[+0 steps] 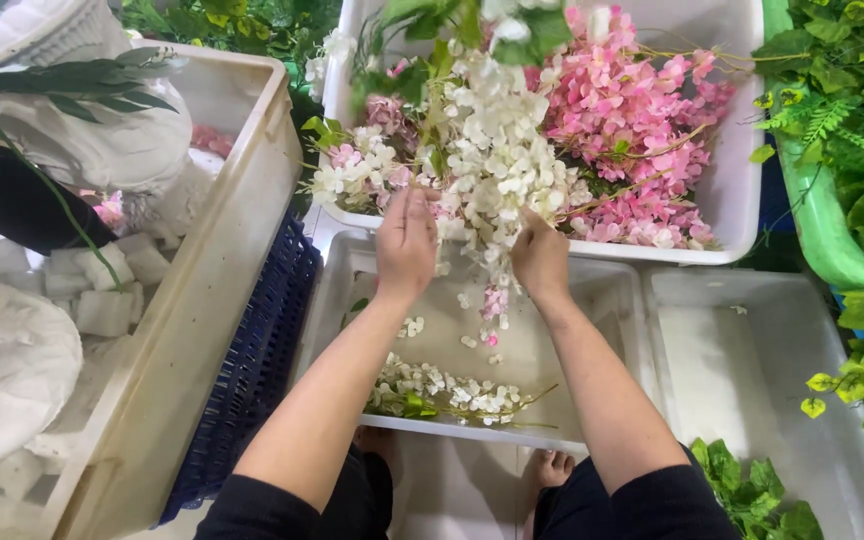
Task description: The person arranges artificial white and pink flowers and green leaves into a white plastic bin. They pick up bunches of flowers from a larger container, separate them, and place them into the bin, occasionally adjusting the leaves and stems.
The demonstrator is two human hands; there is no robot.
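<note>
a long spray of white flowers (pixel 487 160) hangs between the two hands, its long axis running nearly upright in the view, from green leaves at the top edge down to a loose tip with a few pink blossoms just under the hands. it hangs over the near edge of a white tub (pixel 732 190) that holds pink flower clusters (pixel 632 110) and more white ones.

the left hand (pixel 407 245) is raised against the left side of the spray, its fingers (pixel 414 200) close together and pointing up, pressed into the blossoms; whether they clamp a stem i cannot tell, as the flowers hide the tips. the right hand (pixel 540 260) meets the spray from the right, its fingers curled into the blossoms and also hidden at the tips.

below the hands stands a shallow white tray (pixel 612 300), where another white flower stem (pixel 452 395) lies flat, its length running left to right, with single petals scattered near it.
</note>
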